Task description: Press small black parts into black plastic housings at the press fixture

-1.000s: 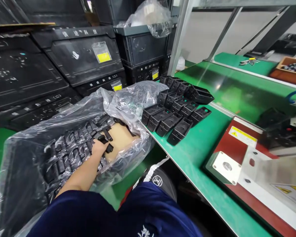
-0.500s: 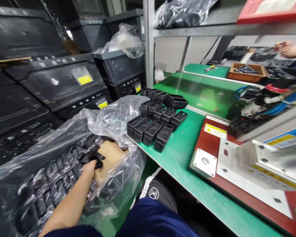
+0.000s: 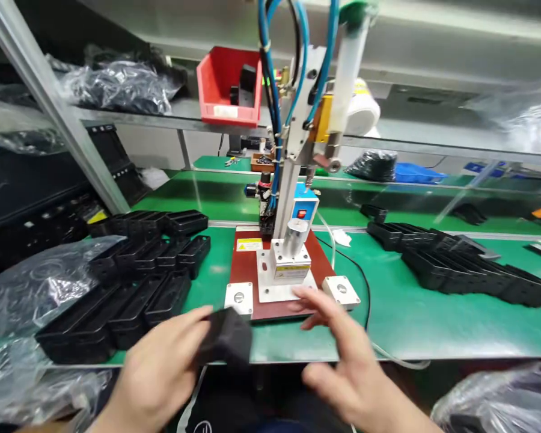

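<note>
My left hand (image 3: 162, 361) grips a black plastic box (image 3: 229, 338), blurred by motion, above the front edge of the green bench. To its right, my right hand (image 3: 342, 355) is held with thumb and fingers apart, nothing in it. Just beyond both hands stands a small press (image 3: 291, 264) on a dark red base (image 3: 270, 310). A white button block (image 3: 238, 297) sits at the base's left front corner, and another block (image 3: 341, 290) at its right. Rows of similar black boxes (image 3: 135, 307) stand to the left of my left hand.
More black boxes (image 3: 469, 267) stand in rows on the right of the green bench (image 3: 397, 319). A red bin (image 3: 229, 84) rests on the shelf above. Blue air hoses (image 3: 275, 90) hang by the press. Clear plastic bags (image 3: 36, 300) lie at the left; another (image 3: 500, 397) at lower right.
The view has swung right from the bagged parts at the left to the press. My left hand has come up out of the bag with a black box; my right hand has come into view.
</note>
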`<move>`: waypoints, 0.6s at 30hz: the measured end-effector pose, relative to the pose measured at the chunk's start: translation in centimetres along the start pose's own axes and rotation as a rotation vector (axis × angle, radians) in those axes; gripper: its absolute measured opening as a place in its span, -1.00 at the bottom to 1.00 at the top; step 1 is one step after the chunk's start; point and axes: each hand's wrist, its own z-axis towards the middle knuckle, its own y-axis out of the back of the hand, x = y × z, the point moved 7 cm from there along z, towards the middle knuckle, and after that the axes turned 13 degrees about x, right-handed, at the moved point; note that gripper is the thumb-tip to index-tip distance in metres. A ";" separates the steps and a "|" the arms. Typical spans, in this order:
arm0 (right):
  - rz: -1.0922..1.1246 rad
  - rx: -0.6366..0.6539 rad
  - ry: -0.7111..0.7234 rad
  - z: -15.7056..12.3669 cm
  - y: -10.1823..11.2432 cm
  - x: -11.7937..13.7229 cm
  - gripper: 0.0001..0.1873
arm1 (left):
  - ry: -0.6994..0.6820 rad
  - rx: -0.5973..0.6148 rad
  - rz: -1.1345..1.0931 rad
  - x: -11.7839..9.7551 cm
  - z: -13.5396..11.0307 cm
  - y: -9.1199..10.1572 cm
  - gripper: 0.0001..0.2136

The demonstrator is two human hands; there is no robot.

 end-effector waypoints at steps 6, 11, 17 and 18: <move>-0.005 -0.089 0.107 1.4 0.3 0.0 -0.58 | -0.352 0.095 -0.108 -6.7 10.1 -1.7 -0.74; -0.112 -0.247 0.183 4.3 6.0 -2.3 -0.70 | 0.006 0.212 -0.709 -1.5 16.8 -3.5 -0.63; -0.149 -0.295 0.202 9.4 8.1 -5.4 -0.75 | 0.243 -0.094 -0.966 3.2 22.2 -6.9 -0.67; -0.129 -0.306 0.189 9.7 8.0 -6.1 -0.76 | 0.268 -0.100 -0.970 3.5 22.7 -7.5 -0.66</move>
